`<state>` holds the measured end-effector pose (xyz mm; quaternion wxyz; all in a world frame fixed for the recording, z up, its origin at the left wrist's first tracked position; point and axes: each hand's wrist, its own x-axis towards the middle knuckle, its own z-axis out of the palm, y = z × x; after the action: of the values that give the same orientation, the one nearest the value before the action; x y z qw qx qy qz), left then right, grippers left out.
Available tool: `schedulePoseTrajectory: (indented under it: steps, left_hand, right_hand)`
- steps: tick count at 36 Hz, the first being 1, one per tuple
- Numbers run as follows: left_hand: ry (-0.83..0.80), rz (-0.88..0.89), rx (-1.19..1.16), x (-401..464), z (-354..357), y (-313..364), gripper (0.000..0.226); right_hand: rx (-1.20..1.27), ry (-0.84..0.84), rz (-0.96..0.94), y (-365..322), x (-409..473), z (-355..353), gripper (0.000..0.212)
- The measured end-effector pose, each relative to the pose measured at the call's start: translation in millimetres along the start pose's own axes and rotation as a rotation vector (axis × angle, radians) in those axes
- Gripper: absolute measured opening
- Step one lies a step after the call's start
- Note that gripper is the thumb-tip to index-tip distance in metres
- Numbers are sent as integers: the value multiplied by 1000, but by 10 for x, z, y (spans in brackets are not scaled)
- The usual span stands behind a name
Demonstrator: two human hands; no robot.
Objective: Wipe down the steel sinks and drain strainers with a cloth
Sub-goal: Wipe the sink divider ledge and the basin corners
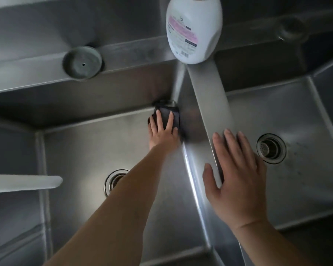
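Sinks: the right hand [236,173] lies flat and open on the divider [211,96], bracing. Past it, in the left sink [85,146], the left hand [162,129] presses a dark cloth [166,115] with spread fingers into the far right corner. Best to work the seam firmly there, then sweep toward the strainer [114,179]. Farther back stands a bottle [193,29].
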<state>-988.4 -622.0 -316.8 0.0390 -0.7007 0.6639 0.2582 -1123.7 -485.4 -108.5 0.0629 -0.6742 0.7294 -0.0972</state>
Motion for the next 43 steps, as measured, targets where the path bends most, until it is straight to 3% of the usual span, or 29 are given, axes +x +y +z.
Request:
schedulePoseTrajectory:
  steps: [7,13,15,20,31,36,40,43]
  left_hand:
    - [-147,215,152,-438,124,-236,66]
    - [-244,556,257,-1335,333,-622,70]
    - [-278,594,254,-1629,396,-691,74]
    - [-306,452,310,-2036,490,-627,88]
    - [-293,165,176,-1874,218,-250,68]
    - [-319,-48,-217,-1545,-62,-234,61]
    - [-369,-419,-949,-1247,-420,-294,41]
    - [-231,-462,-1421,-1083,-749,-262,45]
  right_hand:
    - [-35,-81,34,-17,12,-27,65]
    - [-10,-66,38,2,18,-5,65]
    - [-6,-61,42,3,19,-1,65]
    - [-7,-66,41,-8,16,-17,65]
    - [67,-26,27,-14,22,-19,65]
    - [84,-9,23,-8,18,-9,62]
    - [93,3,13,8,18,11,61]
    - [84,-2,14,17,13,19,61]
